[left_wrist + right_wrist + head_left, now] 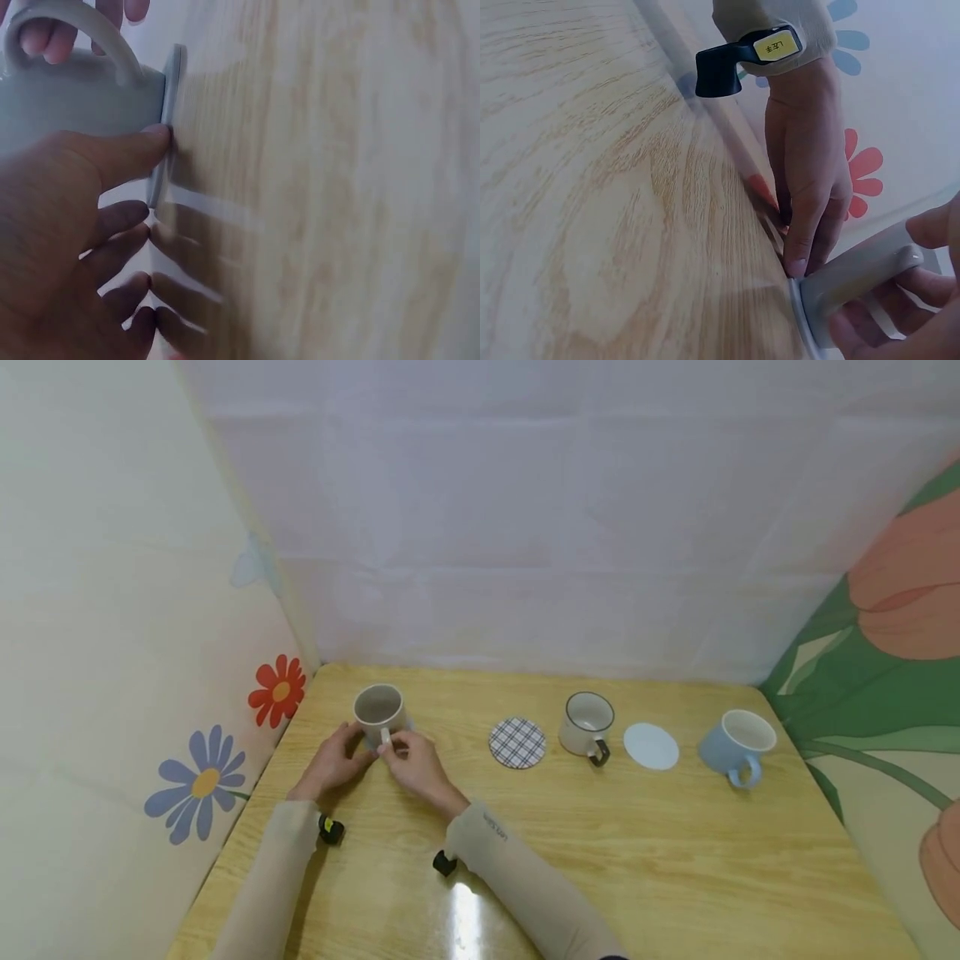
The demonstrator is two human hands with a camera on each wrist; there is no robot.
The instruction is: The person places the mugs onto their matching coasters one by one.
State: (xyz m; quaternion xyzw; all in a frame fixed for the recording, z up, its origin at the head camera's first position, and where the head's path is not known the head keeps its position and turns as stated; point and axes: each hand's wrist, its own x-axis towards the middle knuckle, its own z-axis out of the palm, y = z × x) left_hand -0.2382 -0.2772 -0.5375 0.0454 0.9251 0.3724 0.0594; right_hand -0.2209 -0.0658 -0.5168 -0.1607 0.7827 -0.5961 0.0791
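A pale grey-white mug [369, 731] stands at the far left of the table on a thin light coaster [175, 82]. With thumb and fingertips, my right hand [417, 770] grips the mug's handle [112, 37] from the right. My left hand [337, 762] is low on the mug's left side. Its thumb [135, 154] presses the coaster's edge beside the mug's base, while the curled fingers [124, 217] hold round the rim close to the tabletop. The right wrist view shows the coaster [801, 319] under the mug.
To the right, in a row, lie a plaid round coaster [517, 743], a white mug [581, 737] with black rim and handle, a pale round coaster [651, 747] and a blue mug [723, 753]. Cloth-covered walls [525, 527] border the wooden table [637, 860].
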